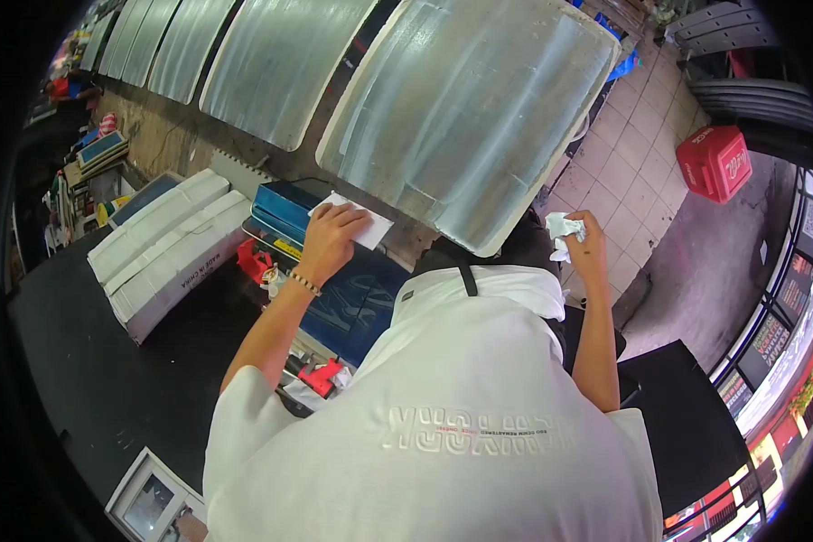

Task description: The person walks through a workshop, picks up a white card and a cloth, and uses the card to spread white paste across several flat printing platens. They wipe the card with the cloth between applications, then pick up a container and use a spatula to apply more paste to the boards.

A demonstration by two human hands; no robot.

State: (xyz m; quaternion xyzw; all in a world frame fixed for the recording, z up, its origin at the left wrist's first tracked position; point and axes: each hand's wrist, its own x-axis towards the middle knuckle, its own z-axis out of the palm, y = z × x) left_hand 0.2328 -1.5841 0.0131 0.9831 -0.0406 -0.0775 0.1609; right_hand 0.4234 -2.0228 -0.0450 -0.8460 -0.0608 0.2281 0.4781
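My left hand, with a beaded bracelet at the wrist, is closed on a flat piece of white paper. It is above a blue case, at the near side of the large panels. Off to the right, my right hand grips a crumpled white tissue between thumb and fingers. The tissue hangs beside the corner of a large silvery-grey panel, over the tiled floor side. Whether my left hand touches the blue case cannot be made out.
More silvery panels run in a row to the far left. A white carton lies on the black table. Red tape dispensers sit near my left arm. A red cooler box stands on the floor at right.
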